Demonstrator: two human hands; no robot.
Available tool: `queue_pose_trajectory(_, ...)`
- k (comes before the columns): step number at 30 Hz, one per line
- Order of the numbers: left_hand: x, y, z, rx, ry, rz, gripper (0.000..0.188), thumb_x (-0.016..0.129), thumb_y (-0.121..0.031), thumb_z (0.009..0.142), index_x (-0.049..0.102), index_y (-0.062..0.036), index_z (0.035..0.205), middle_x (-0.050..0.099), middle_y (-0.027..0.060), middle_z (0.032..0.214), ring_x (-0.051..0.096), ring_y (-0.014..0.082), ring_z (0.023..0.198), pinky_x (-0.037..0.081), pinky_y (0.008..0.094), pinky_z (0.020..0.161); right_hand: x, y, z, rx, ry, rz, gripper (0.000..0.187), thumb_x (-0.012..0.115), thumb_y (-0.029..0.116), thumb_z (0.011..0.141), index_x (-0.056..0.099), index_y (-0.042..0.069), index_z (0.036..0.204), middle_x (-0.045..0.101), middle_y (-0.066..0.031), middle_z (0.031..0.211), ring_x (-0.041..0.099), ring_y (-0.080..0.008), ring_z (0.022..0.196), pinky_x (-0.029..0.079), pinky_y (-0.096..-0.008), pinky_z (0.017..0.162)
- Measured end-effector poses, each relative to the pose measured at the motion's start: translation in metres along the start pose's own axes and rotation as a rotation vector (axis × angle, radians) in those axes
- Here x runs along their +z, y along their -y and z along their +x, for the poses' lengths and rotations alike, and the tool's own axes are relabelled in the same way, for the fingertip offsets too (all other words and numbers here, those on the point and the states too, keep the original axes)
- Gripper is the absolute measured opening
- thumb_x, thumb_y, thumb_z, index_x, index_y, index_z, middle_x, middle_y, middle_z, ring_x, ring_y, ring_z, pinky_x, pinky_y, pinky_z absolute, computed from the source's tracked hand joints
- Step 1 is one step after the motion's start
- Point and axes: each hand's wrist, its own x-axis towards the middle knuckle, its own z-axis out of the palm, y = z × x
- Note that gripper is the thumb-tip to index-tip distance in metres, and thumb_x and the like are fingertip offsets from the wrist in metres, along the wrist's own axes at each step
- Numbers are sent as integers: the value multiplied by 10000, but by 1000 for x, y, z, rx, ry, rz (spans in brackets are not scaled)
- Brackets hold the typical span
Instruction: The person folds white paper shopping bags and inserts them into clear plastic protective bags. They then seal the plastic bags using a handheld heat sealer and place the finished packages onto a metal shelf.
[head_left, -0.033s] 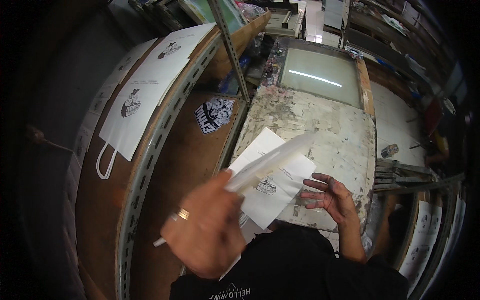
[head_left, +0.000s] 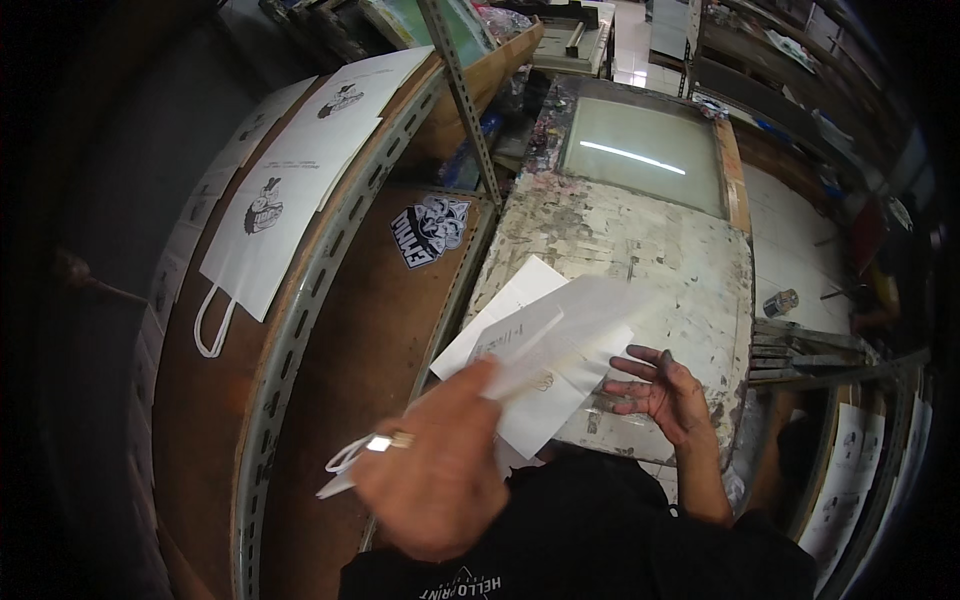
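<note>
My left hand (head_left: 435, 465), with a gold ring, grips a white printed paper bag (head_left: 575, 325). Motion smears that bag, which is tilted up over other white paper bags. Dark print shows faintly through the blur. Under it, a second printed bag (head_left: 545, 425) lies over the near part of the worn worktable (head_left: 680, 260). White cord handles (head_left: 347, 458) stick out beside my left wrist. My right hand (head_left: 665, 395) is open, its stained fingers spread at the right edge of the lower bag. I cannot tell whether they touch it.
On the left rack, printed white bags (head_left: 265, 225) lie along a brown shelf (head_left: 215, 430). A cartoon sticker (head_left: 430, 232) sits on a lower board. A framed glass panel (head_left: 645, 155) is at the table's far end. A can (head_left: 780, 303) stands at right, above more racks.
The raised bag has swung up and to the right, now covering more of the lower bag's print. My left hand has shifted slightly right. My right hand is nearly still.
</note>
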Motion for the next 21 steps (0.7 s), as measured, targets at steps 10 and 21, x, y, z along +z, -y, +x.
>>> queue_pose_trajectory(10, 108, -11, -111, -425, 1005, -459, 579, 725, -191, 835, 508, -36, 1349, 617, 197, 1230, 645, 371, 1031, 532, 432, 858, -56, -41, 30, -22, -380, -183, 496, 520, 323, 1004, 458, -79, 1289, 629, -224, 1175, 674, -260, 907, 561, -388, 830)
queue_pose_trajectory(21, 102, 120, -189, -883, 328, 101, 474, 743, -100, 799, 605, -16, 1244, 589, 192, 1304, 574, 385, 1165, 450, 430, 1004, -68, -49, 22, 327, -240, -880, 439, 752, 130, 840, 577, -85, 1182, 702, -135, 986, 651, -192, 831, 512, -298, 727)
